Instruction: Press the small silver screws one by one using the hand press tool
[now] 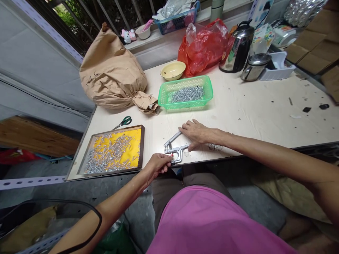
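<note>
Snap fastener pliers point(175, 149) in grey metal, with a small spring and a bit of red at the jaw, lie at the table's front edge. My right hand point(195, 133) is at their spread handles, fingers over the upper one and thumb by the lower one. At the jaw, my left hand point(160, 163) has its fingertips pinched together; what they hold is too small to make out. Left of it sits a shallow tray point(143, 146) with a yellow bottom, strewn with small silvery metal pieces point(113, 151). Beyond the pliers, a green plastic basket point(185, 105) contains similar pieces.
Green-handled scissors point(126, 121) lie behind the tray. A brown paper sack point(112, 70), a cream bowl point(172, 71) and a red plastic bag point(201, 49) stand at the back. Further right are a steel kettle point(237, 47), a metal pot point(255, 67) and a white container point(278, 70).
</note>
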`<state>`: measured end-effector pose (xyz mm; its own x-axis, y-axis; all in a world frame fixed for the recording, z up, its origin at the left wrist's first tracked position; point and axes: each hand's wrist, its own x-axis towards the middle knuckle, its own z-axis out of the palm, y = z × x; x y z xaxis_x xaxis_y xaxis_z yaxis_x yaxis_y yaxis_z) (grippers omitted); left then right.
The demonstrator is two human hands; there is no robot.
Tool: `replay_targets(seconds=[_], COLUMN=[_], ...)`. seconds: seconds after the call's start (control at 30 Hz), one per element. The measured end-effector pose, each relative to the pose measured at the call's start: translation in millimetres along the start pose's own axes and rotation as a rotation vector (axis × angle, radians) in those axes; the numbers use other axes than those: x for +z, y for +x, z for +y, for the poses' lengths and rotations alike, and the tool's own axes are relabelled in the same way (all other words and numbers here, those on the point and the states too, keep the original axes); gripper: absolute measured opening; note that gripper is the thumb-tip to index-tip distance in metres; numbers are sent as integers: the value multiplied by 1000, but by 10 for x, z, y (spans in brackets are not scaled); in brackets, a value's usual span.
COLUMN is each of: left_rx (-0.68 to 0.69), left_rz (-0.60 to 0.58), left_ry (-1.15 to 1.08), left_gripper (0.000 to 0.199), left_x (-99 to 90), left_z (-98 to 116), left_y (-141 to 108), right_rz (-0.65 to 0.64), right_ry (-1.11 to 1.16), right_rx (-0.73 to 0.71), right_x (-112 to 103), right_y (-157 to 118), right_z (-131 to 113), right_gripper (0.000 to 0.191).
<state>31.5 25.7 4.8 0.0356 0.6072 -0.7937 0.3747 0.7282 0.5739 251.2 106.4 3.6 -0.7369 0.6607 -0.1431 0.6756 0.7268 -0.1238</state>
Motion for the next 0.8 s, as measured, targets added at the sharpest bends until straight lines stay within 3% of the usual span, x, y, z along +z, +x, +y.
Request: replay_targets(seconds=[0.2, 0.27, 0.4, 0.47, 0.6, 0.8], left_rx=[8, 92, 558, 785, 1020, 985], left_rz=[17, 95, 405, 460, 401, 325], left_ry=[83, 229, 650, 810, 1066, 1256], left_gripper=[31, 33, 26, 24, 49, 60], left_x=[0, 3, 85, 163, 287, 302], left_z=[-5, -24, -24, 15, 143, 328], left_y=[-42, -107, -203, -163, 57, 208], right_rz=[-24, -12, 0, 6, 15, -7], right_ry=[-19, 0, 30, 34, 37, 86], right_rx=[25, 30, 65, 91, 104, 124], right_x=[-23, -30, -18, 6, 55, 18], right_y=[-54, -89, -137, -139, -148, -274], right_z=[-60, -80, -129, -154, -173, -132], right_gripper=[58, 53, 47, 46, 49, 66])
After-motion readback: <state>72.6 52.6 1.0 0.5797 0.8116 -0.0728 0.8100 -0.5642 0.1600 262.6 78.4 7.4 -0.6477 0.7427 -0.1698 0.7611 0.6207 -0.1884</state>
